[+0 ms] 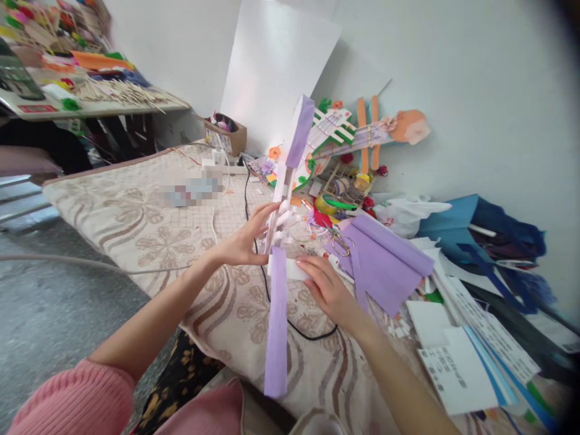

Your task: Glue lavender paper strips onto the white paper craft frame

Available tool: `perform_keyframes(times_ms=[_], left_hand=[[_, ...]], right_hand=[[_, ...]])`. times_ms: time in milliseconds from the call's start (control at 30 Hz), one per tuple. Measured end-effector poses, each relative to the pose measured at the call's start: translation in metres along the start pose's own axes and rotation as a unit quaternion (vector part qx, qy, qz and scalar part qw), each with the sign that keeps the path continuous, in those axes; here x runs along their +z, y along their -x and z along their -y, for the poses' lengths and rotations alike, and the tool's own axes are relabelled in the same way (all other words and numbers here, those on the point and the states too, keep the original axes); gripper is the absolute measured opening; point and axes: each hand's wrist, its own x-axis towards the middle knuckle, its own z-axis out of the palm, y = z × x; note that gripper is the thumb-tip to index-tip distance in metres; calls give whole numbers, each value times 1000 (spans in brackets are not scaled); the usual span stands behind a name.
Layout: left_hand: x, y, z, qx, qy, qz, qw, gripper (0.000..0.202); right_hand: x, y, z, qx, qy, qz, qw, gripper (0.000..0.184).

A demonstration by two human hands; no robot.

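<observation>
A white craft model edged with purple paper (301, 134) stands tilted before me. My left hand (247, 241) is closed on the left side of its white middle, thumb low and fingers higher. From there a purple paper strip (277, 326) hangs down toward my lap. My right hand (327, 287) has its fingers together on a small white card piece (295, 270) beside the model; the thumb is partly hidden. Gold-handled scissors (341, 241) and purple paper (385, 266) lie on the tablecloth to the right of the model.
A decorated guitar-like craft (335, 136) leans at the wall behind. Tape roll (326, 204), paper scraps and white boards (457, 368) crowd the right side. A black cable (312, 337) crosses the patterned cloth (167, 241). A cardboard box (231, 138) and power strip (222, 164) stand at the back.
</observation>
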Motion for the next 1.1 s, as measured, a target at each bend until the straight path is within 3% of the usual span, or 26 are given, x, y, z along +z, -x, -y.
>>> perform_keyframes(times_ms=[400,900,1100], left_hand=[[0,0,-4,0,0,-4,1000,105],[1,0,-3,-3,2,-7,1000,105],[-1,0,-2,2,0,-6,1000,106]], right_hand=[[7,-10,-13,8,0,-13,1000,57],[9,-15,-20,60,-25,-7,998,56],[3,-12,-16,14,-39,7,999,53]])
